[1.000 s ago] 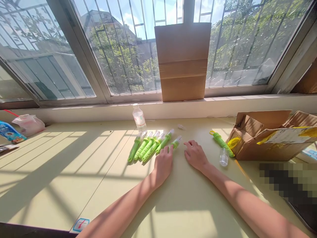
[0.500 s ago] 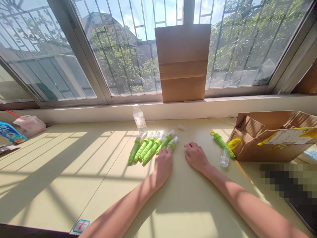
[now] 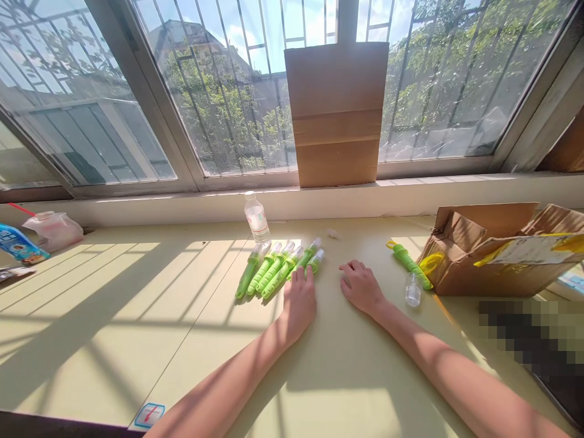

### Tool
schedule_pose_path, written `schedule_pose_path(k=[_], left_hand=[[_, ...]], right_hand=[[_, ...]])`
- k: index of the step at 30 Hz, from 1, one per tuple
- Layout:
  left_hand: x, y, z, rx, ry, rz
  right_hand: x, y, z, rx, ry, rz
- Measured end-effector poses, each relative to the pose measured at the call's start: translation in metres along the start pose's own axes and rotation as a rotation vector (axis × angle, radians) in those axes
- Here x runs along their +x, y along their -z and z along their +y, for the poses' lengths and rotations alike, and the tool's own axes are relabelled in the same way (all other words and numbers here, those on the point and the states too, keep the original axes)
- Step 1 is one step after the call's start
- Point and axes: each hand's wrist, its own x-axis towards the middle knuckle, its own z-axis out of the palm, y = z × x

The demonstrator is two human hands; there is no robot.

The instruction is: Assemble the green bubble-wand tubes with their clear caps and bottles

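Observation:
Several green, ribbed sticks (image 3: 265, 278) with clear caps lie side by side at a slant on the pale table. My left hand (image 3: 300, 301) rests on the rightmost stick (image 3: 316, 261), its bent fingers over the lower part, which they hide; the clear cap end shows above them. My right hand (image 3: 361, 287) lies on the bare tabletop to the right, empty, fingers apart. Farther right is another green stick (image 3: 410, 265) with a yellow loop, uncapped. A clear plastic cap (image 3: 413, 291) is next to it.
An open cardboard box (image 3: 493, 274) stands at the right, near a pixelated dark area. A water bottle (image 3: 257, 219) stands behind the row. A small clear piece (image 3: 334, 234) lies farther back. A blue packet (image 3: 20, 244) and pink bag (image 3: 53, 230) sit far left. Cardboard (image 3: 338, 115) leans against the window.
The rightmost stick under my left hand has shifted slightly left, toward the others. My right hand is still.

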Motion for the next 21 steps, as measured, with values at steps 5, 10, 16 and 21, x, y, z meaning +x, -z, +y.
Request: schedule_pose_path(k=[5,10,16,21], left_hand=[[0.001,0.003,0.002,0.037,-0.018,0.025],[0.002,0.01,0.006,0.142,-0.05,0.008],[0.003,0.021,0.013,0.122,-0.236,-0.022],[0.004,0.033,0.017,-0.095,-0.475,-0.136]], right_hand=[[0.0,0.0,0.0,-0.004,-0.005,0.001],[-0.001,0.0,0.0,-0.002,-0.012,-0.009],[0.0,0.001,-0.001,-0.014,-0.022,-0.008],[0.0,0.001,-0.002,-0.02,-0.031,0.009]])
